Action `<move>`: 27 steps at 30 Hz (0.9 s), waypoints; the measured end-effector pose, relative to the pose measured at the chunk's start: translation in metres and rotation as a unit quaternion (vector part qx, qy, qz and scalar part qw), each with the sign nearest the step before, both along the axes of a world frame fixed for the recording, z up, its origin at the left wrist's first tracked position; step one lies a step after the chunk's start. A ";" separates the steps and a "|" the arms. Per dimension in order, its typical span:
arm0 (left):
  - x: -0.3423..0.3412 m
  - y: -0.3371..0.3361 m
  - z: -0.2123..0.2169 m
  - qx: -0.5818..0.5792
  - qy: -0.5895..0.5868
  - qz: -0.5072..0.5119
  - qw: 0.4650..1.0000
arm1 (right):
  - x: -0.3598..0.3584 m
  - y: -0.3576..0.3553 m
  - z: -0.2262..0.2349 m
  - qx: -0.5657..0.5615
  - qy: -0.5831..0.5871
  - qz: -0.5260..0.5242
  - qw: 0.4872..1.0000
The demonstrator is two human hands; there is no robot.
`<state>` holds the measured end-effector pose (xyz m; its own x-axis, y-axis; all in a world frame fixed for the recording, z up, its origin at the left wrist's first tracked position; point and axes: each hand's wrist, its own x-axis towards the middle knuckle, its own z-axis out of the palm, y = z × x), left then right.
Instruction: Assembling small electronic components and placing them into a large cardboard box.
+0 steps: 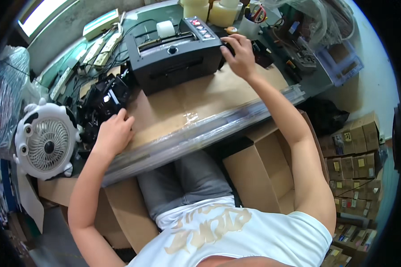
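1. The right hand [240, 55] reached to the far right corner of the black box-shaped desktop machine [176, 55], its fingers curled over that corner and touching it; whether they truly gripped the casing could not be told.
2. The left hand [113, 133] lay palm down on the brown cardboard sheet [200, 100] that covered the counter, fingers loose and grasping nothing, just beside a small black device with a pale label [104, 100].
3. The machine stood upright at the far middle of the counter, on the cardboard, with a white paper roll [165, 29] at its back – judging by this, the work seemed at an early stage: the machine was being placed or adjusted, and nothing lay finished on the cardboard.
4. An open brown cardboard box [263, 173] sat under the counter's near edge to the right of the person's lap – what showed of its inside held nothing.
5. A white cup [249, 26] at the far right held pens and small tools.
6. Two pale plastic jugs [209, 10] stood at the far edge, contents not visible.
7. Stacks of small brown cartons [354, 155] stood at the right, closed.
8. A white round fan [47, 142] sat at the near left.
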<state>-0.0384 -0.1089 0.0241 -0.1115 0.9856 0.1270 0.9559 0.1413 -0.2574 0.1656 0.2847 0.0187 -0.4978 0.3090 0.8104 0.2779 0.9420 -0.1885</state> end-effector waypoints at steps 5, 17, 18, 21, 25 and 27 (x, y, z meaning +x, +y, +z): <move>0.018 -0.010 0.021 0.004 -0.041 -0.010 0.999 | -0.021 -0.003 0.005 0.021 -0.012 -0.015 1.000; 0.049 0.046 0.011 0.110 -0.406 -0.135 0.897 | -0.020 -0.067 0.006 -0.100 0.049 0.059 0.992; 0.048 0.056 0.002 0.110 -0.389 -0.171 0.898 | -0.017 -0.082 0.003 -0.253 0.016 0.101 0.962; 0.050 0.083 -0.014 0.023 -0.412 -0.179 0.893 | -0.026 -0.104 0.014 -0.723 0.079 0.165 0.666; 0.063 0.096 -0.018 0.091 -0.423 -0.110 0.895 | -0.043 -0.109 0.006 -0.749 0.114 0.153 0.634; 0.061 0.097 -0.024 0.115 -0.431 -0.082 0.891 | -0.047 -0.107 0.000 -0.759 0.120 0.149 0.623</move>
<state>0.0227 -0.0124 0.0001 -0.1216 0.9568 0.2640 0.7976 -0.0641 0.5998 0.1186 0.1774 0.0189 -0.6367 0.7326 -0.2406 -0.0734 -0.3682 -0.9269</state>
